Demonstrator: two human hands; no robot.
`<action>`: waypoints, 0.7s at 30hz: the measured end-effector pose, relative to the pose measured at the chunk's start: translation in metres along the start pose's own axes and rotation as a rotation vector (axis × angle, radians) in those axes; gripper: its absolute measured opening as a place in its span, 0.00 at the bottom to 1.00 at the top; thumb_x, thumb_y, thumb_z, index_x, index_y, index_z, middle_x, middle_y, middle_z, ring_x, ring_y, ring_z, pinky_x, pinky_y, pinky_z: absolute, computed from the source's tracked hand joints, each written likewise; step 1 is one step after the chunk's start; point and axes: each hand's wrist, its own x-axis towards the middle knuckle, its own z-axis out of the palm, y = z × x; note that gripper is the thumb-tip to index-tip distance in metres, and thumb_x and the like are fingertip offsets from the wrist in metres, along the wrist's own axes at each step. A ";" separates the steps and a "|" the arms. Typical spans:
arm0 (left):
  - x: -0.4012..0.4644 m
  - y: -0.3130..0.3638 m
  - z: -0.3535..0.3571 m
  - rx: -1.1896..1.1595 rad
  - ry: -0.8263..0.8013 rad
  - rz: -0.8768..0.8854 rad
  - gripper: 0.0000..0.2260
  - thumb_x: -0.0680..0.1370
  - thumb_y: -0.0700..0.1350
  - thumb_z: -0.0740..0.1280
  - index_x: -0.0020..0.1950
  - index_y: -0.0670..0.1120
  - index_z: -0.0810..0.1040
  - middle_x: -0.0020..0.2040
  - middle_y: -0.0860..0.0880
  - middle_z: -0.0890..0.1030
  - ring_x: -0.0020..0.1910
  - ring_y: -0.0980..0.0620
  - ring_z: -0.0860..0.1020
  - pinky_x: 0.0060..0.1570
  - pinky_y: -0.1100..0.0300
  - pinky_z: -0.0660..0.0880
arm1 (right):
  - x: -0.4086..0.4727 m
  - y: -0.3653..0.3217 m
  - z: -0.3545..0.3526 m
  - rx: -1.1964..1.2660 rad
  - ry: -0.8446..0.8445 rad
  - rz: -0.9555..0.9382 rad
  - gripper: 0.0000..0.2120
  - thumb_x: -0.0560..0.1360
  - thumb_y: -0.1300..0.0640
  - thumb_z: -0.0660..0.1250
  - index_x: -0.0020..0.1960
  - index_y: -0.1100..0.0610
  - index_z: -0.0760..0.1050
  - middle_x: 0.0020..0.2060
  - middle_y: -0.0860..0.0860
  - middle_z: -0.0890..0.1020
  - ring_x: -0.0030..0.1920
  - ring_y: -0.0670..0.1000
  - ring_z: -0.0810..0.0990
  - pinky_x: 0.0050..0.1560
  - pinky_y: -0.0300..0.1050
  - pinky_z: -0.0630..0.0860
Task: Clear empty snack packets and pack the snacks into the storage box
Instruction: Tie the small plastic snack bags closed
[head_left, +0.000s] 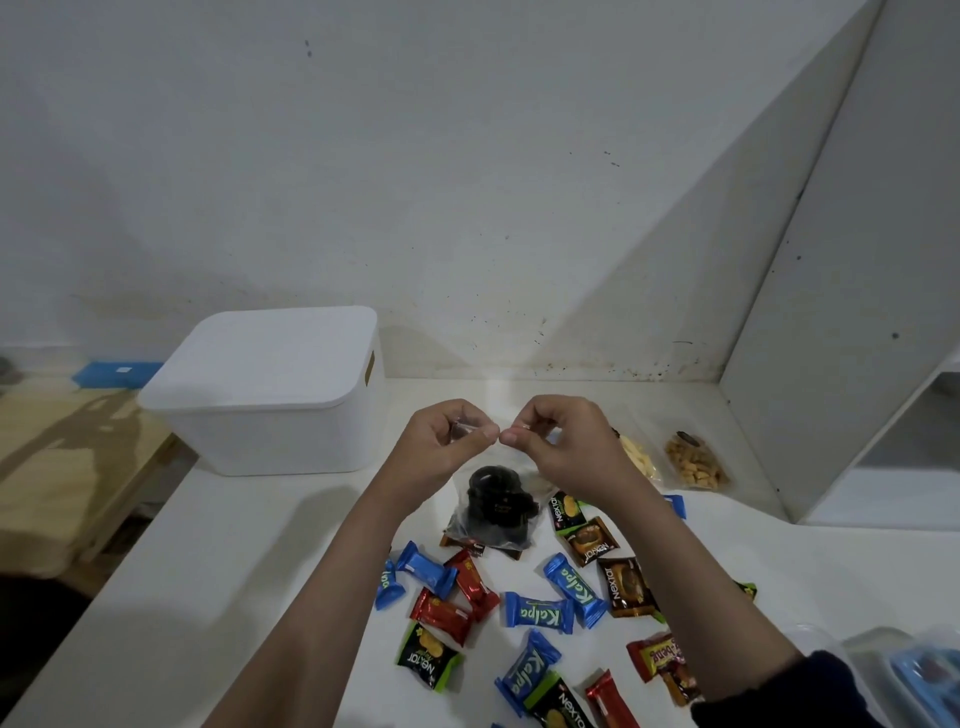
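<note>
My left hand (451, 435) and my right hand (562, 436) are raised side by side above the white table (249, 561), each pinching the top edge of a clear plastic bag (496, 512) that hangs between them. Dark round snacks fill the bag's bottom. The white storage box (270, 389) stands at the back left with its lid on. Several wrapped snacks lie loose below the bag: blue Kalpa packets (540, 613), red packets (441, 616), and dark Nextar packets (592, 540).
Two clear bags of pale snacks (693, 462) lie at the back right by the wall. A clear container with a blue item (919, 675) sits at the lower right edge. A white shelf panel (857, 312) rises on the right. A wooden surface (62, 467) lies to the left.
</note>
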 end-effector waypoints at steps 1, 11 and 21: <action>-0.001 -0.001 0.000 0.028 0.013 0.008 0.11 0.69 0.53 0.70 0.41 0.46 0.80 0.40 0.44 0.81 0.43 0.42 0.78 0.48 0.52 0.75 | 0.000 0.000 0.000 0.033 -0.016 0.010 0.06 0.71 0.53 0.73 0.37 0.51 0.79 0.32 0.44 0.80 0.36 0.42 0.77 0.36 0.30 0.70; 0.000 0.001 0.003 0.111 0.144 -0.001 0.04 0.73 0.41 0.71 0.38 0.45 0.80 0.36 0.48 0.81 0.42 0.40 0.79 0.48 0.46 0.76 | -0.004 0.007 -0.001 0.249 0.021 0.116 0.10 0.71 0.63 0.72 0.39 0.50 0.76 0.33 0.50 0.78 0.34 0.47 0.76 0.35 0.44 0.76; -0.004 0.002 0.009 0.050 0.155 -0.087 0.05 0.70 0.42 0.75 0.35 0.50 0.82 0.38 0.48 0.82 0.44 0.43 0.80 0.52 0.45 0.76 | -0.012 0.012 0.002 0.443 0.113 0.204 0.17 0.68 0.63 0.75 0.43 0.56 0.66 0.31 0.50 0.78 0.34 0.48 0.78 0.40 0.45 0.76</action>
